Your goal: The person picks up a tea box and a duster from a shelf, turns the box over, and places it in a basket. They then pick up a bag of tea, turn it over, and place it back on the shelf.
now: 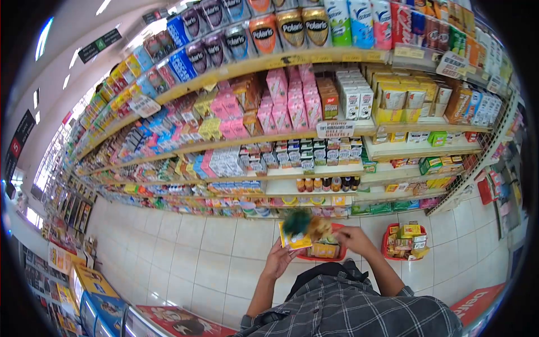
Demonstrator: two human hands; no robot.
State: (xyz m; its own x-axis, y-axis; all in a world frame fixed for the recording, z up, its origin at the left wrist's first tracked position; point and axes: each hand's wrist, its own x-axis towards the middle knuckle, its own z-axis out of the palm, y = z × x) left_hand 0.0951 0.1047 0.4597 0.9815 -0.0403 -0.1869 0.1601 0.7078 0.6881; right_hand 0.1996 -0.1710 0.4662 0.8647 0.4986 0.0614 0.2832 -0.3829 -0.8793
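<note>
the left hand (278,260), fingers half curled, pinches a flat yellow-and-white rectangular packet (296,243) by its lower edge, thumb on the near side; the right hand (353,241), closed nearly to a fist, seems to grip the right end of a blurred, fluffy dark-green and tan duster (297,222), its handle hidden. the duster lies leftward from the right hand, its long axis running roughly sideways, so that its green end sits over the packet's upper part, on the left hand's side; whether the two touch i cannot tell. beneath them, between the hands, a red plastic basket (323,259) holding yellowish packs (324,250) stands on the floor. a second red plastic basket, heaped with mixed packets (407,240), stands well to the right, nearer the right hand.
</note>
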